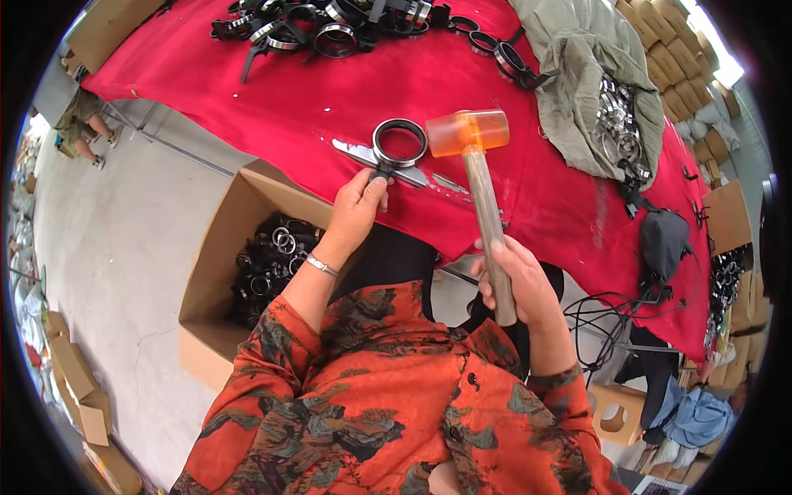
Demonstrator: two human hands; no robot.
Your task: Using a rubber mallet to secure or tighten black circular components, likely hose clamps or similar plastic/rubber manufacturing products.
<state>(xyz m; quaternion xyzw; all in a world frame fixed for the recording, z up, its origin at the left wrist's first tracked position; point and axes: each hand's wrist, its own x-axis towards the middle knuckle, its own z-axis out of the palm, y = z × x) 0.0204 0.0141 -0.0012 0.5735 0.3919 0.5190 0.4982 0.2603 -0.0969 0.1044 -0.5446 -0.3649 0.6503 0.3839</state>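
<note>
My left hand (357,205) grips the short black stem of a black-and-silver ring clamp (378,142), held just over the near edge of the red-covered table. Beneath the ring lies a flat metal piece (356,151) on the cloth. In my right hand (525,276) is a mallet (484,186), its fingers wrapped low on the wooden handle. The mallet's translucent orange head (467,132) is raised to the right of the ring, apart from it.
At the table's far side is a pile of black-and-silver clamps (334,40). A grey-green sack (565,91) at right spills silver rings (620,132). An open cardboard box (206,272) of clamps stands by my left arm. Black cables (602,330) hang at right; another person (82,124) is far left.
</note>
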